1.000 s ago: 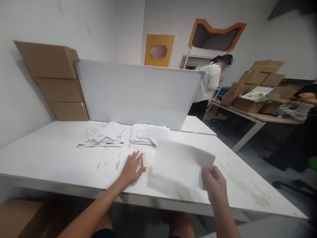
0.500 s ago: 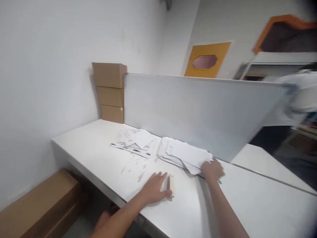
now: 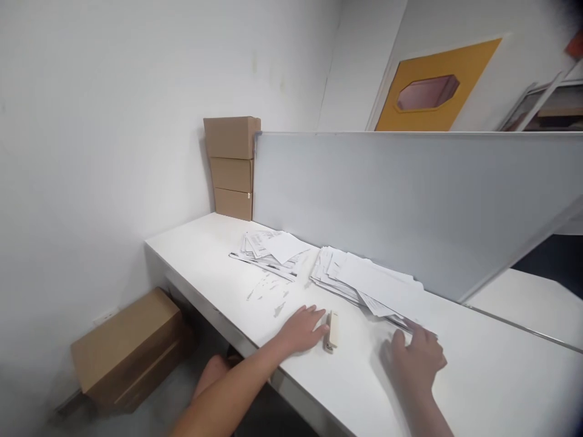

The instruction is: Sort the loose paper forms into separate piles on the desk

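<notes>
My left hand lies on the table with its fingers stretched out. Its thumb tip is at the left side of a small cream-coloured stapler, which the hand is not wrapped round. To the right, my right hand is just in front of the right end of a long stack of white papers. Its thumb and forefinger are apart, and I see nothing held between them. Whether its fingertips touch the stack's edge is hard to make out. A second, messier pile of printed sheets lies farther left.
A grey-white divider panel stands along the back of the white table. Stacked cardboard boxes are at the far left corner. Another cardboard box is on the floor. Grey scuff marks show on the tabletop.
My right hand has drawn back from the paper stack's right end toward me. My left hand stays by the stapler. The view has turned left, so everything appears farther right.
</notes>
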Demonstrator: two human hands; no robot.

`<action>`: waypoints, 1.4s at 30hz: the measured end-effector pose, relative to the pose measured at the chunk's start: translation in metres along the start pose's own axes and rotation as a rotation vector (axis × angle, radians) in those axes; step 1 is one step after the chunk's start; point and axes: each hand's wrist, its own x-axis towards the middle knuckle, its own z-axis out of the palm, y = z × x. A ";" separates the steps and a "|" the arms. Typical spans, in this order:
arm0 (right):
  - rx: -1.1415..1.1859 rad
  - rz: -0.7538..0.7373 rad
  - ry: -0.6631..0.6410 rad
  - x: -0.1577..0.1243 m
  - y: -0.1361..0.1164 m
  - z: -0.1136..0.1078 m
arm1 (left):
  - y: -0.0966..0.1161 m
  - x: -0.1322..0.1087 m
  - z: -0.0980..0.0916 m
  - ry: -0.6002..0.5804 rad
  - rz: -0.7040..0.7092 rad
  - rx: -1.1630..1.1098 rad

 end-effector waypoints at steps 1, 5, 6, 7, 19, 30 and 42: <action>-0.001 0.049 -0.068 -0.010 0.005 -0.008 | -0.003 0.001 0.004 0.038 -0.004 0.026; 0.089 0.179 -0.344 -0.034 0.016 -0.028 | -0.025 0.019 -0.010 0.351 -0.113 0.245; 0.082 0.152 -0.378 -0.036 0.013 -0.030 | -0.035 0.027 -0.022 0.402 -0.116 0.321; 0.044 0.109 -0.392 -0.037 0.008 -0.031 | -0.047 0.037 -0.037 0.412 -0.098 0.399; -0.262 -0.004 -0.475 -0.037 -0.023 -0.027 | -0.140 0.100 -0.114 0.535 -0.491 0.598; -0.214 0.000 -0.466 -0.029 -0.030 -0.031 | -0.103 0.092 -0.132 0.492 -0.391 0.535; -0.126 0.039 -0.455 -0.015 -0.036 -0.028 | -0.088 0.025 -0.123 1.106 -0.285 0.039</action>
